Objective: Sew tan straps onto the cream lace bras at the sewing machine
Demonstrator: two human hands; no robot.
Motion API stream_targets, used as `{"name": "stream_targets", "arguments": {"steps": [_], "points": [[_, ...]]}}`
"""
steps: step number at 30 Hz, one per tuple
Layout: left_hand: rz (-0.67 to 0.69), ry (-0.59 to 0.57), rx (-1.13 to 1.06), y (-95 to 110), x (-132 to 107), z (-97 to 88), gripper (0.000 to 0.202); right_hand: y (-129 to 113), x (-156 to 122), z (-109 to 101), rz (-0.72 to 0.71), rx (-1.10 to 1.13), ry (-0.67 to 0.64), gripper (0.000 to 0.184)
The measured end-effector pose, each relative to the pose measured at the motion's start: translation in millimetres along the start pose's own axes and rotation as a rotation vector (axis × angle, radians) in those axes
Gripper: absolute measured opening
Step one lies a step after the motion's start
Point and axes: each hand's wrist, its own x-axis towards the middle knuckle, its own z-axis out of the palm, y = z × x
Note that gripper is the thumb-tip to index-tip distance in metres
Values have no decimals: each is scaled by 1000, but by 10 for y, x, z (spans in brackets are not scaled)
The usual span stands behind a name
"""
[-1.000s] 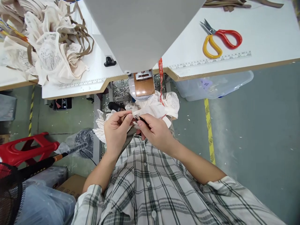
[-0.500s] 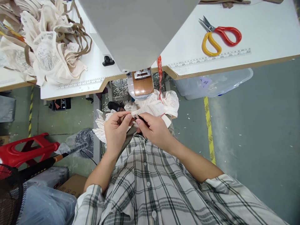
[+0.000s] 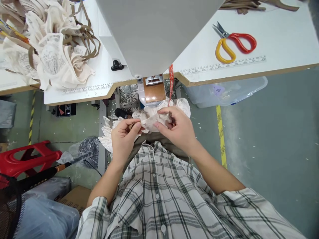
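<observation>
A cream lace bra [image 3: 151, 122] is stretched between my two hands above my lap. My left hand [image 3: 124, 137] pinches its edge between thumb and fingers. On the other side, my right hand [image 3: 181, 128] is closed on the lace with the thumb in front and the fingers curled behind. Whether anything else sits in the right palm is hidden. More cream lace fabric [image 3: 107, 141] hangs past my left wrist and bunches under the machine. Just beyond the hands is the sewing machine's brown plate [image 3: 154, 93], with a red strip [image 3: 171, 83] hanging beside it.
The grey-white machine head [image 3: 159, 36] overhangs the worktable [image 3: 199, 46]. Red-and-yellow scissors [image 3: 233, 43] lie on its right side, above a printed ruler [image 3: 224, 65]. A heap of cream bras [image 3: 53, 56] covers its left. A red stool [image 3: 27, 157] and a clear bin [image 3: 224, 91] are lower down.
My right hand has moved right and up, and now grips and spreads the lace. The dark pointed item seen at its fingers is no longer visible. My left hand keeps its pinch.
</observation>
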Motion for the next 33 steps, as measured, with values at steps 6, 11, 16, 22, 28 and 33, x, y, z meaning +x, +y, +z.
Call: {"name": "stream_targets", "arguments": {"steps": [6, 11, 16, 22, 28, 33], "points": [[308, -188, 441, 182, 0, -29, 5, 23, 95, -79, -216, -101, -321, 26], [320, -394, 559, 357, 91, -136, 13, 321, 95, -525, -137, -369, -376, 28], [384, -798, 747, 596, 116, -17, 19, 407, 63, -1060, -3, -760, 36, 71], [603, -740, 820, 737, 54, 279, 16, -92, -5, -672, -184, -136, -606, 20], [747, -143, 516, 301, -196, 241, 32, -103, 16, -424, 486, 807, -383, 25], [262, -465, 438, 145, -180, 359, 23, -68, 18, -282, 770, 1191, -198, 23]]}}
